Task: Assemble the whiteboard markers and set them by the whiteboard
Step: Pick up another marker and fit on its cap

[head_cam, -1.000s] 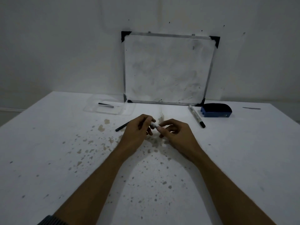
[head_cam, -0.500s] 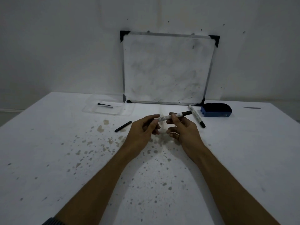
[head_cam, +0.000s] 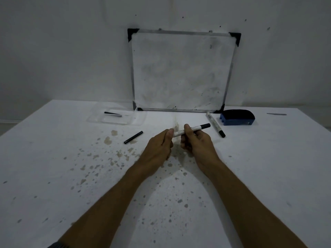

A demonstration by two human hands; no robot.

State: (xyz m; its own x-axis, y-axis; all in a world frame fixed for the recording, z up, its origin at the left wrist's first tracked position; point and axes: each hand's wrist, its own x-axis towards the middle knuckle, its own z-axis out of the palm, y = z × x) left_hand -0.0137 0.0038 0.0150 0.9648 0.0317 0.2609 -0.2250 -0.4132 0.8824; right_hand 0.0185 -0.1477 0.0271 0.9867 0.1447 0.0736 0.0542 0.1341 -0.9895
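Both bare arms reached forward from the bottom of the view and came close together in the middle. The left hand (head_cam: 157,146) was curled, with its thumb and fingertips pinched on the near end of a marker (head_cam: 190,130). The right hand (head_cam: 197,142) sat just beside it, thumb up, fingers wrapped under the marker's middle. The two hands were near each other, knuckles facing up.

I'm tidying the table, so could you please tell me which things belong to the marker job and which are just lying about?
Job:
held marker, in left hand and right hand
finished marker
black stick
tray with a black part
whiteboard

Lying about:
eraser
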